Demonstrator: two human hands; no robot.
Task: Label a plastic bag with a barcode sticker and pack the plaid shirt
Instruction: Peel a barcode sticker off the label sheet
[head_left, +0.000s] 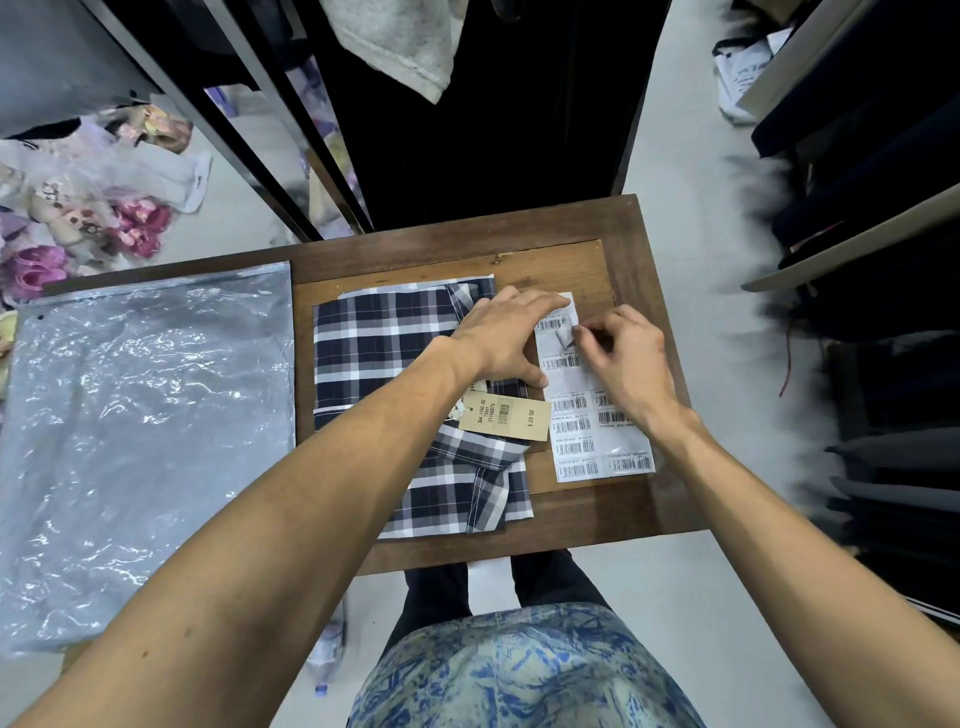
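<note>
A folded navy-and-white plaid shirt (384, 358) lies on the small wooden table (519, 249), with a tan price tag (504, 417) on it. To its right lies a white sheet of barcode stickers (597, 436). My left hand (501, 335) presses flat on the sheet's upper left part. My right hand (626, 358) pinches the lifted corner of one barcode sticker (563, 338) near the top of the sheet. A clear plastic bag (140, 431) lies flat on the table's left side, apart from both hands.
Black shelf frames (249, 119) stand behind the table to the left, with bagged pink and purple items (88, 218) on the floor. Shelves of dark folded clothes (878, 312) line the right. A grey garment (405, 41) hangs above.
</note>
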